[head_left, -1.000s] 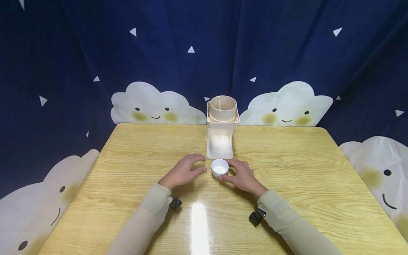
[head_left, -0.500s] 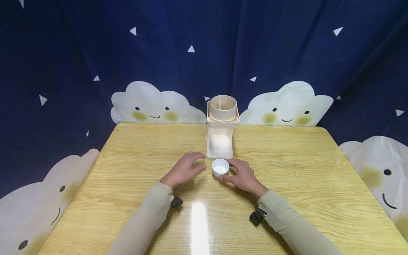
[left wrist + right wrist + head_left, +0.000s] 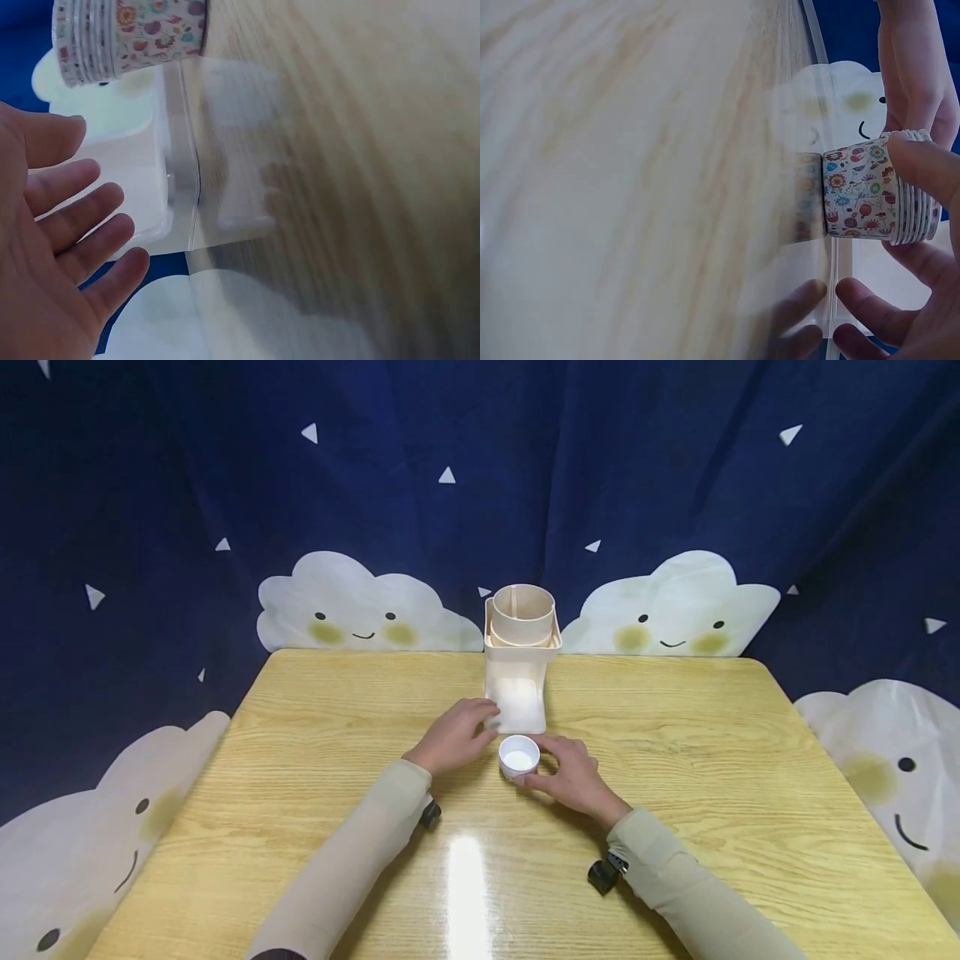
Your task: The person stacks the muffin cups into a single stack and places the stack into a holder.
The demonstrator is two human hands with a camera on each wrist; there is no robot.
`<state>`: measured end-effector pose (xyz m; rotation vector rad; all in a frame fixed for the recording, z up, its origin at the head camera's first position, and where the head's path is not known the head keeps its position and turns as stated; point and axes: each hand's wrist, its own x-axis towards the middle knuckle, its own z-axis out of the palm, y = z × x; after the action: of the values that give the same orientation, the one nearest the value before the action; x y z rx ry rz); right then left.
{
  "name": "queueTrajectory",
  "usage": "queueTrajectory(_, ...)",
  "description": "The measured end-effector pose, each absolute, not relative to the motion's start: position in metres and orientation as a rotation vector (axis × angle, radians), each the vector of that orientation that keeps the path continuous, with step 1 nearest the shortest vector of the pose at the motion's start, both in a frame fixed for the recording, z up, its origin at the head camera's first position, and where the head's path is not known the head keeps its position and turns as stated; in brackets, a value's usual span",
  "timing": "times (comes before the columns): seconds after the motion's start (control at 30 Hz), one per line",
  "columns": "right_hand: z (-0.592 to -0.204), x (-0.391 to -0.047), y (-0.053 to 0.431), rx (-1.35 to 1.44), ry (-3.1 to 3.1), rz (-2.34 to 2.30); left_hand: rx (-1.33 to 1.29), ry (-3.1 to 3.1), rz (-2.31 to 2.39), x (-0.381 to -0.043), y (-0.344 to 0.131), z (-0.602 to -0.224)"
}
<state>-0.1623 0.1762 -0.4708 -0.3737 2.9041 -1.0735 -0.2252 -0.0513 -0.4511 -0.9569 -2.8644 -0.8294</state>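
A stack of paper cups (image 3: 518, 757) with a colourful flower print stands upright on the table, its white inside showing from above. My right hand (image 3: 572, 777) grips the stack near its rims, thumb on the near side and fingers on the far side. In the right wrist view the printed cups (image 3: 861, 191) show several nested rims. My left hand (image 3: 457, 737) hovers left of the cups, fingers relaxed and holding nothing, its fingertips overlapping the base of a cream cup dispenser (image 3: 522, 652). The left wrist view shows that hand (image 3: 67, 217) spread beside the dispenser base.
The dispenser stands at the table's back edge, with a round tube (image 3: 523, 615) on top. Behind the wooden table (image 3: 675, 735) hangs a dark blue curtain (image 3: 480, 460) with white clouds. Black wrist cameras sit under both sleeves.
My left hand has moved forward and to the right, toward the dispenser base. The right hand and the cups have stayed nearly in place.
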Motion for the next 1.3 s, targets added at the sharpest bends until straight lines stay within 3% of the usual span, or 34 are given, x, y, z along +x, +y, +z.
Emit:
queueTrajectory(0.63, -0.469, -0.155, 0.206, -0.275, 2.94, -1.07, -1.124, -2.972, -0.506, -0.234, -0.033, -0.457)
queueTrajectory(1.3, -0.472, -0.153, 0.216, -0.272, 2.976, -1.074, -1.223, -3.036, -0.476, -0.242, -0.026, -0.46)
